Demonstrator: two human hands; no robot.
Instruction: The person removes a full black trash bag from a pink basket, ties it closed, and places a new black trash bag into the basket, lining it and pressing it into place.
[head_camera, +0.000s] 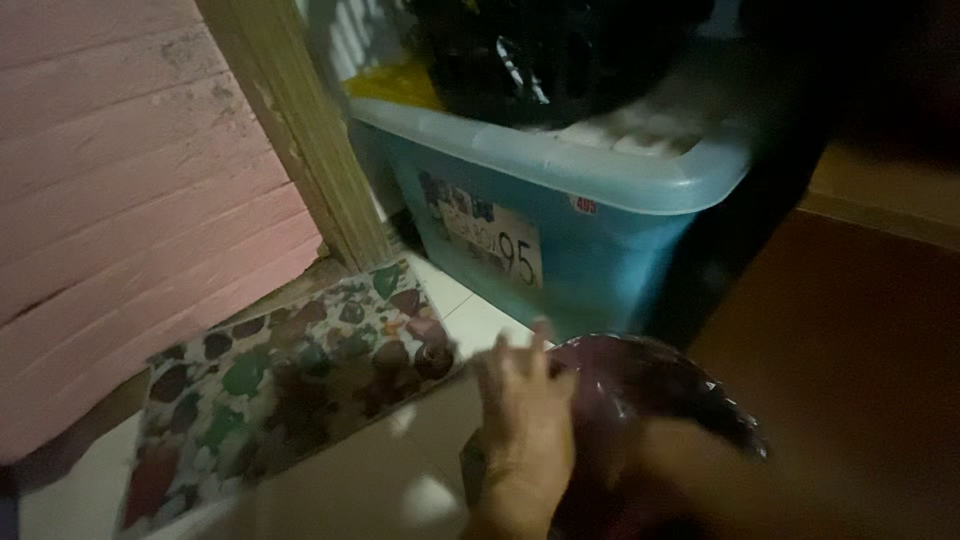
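My left hand (523, 420) is at the bottom centre with its back towards me. Its fingers are stretched along the left side of a shiny, dark purple round thing (650, 385), perhaps a bowl or basin, held low above the floor. A blurred skin-coloured shape (700, 475) lies across the lower right of that thing and may be my right hand or forearm. The picture is too smeared to show its fingers.
A translucent blue plastic bin (560, 160) filled with dark and yellow things stands just ahead. To the left a mat patterned with coloured stones (290, 375) lies on white floor tiles. A wooden door post (300, 120) and a pink wall (120, 180) rise behind the mat. Brown furniture is on the right.
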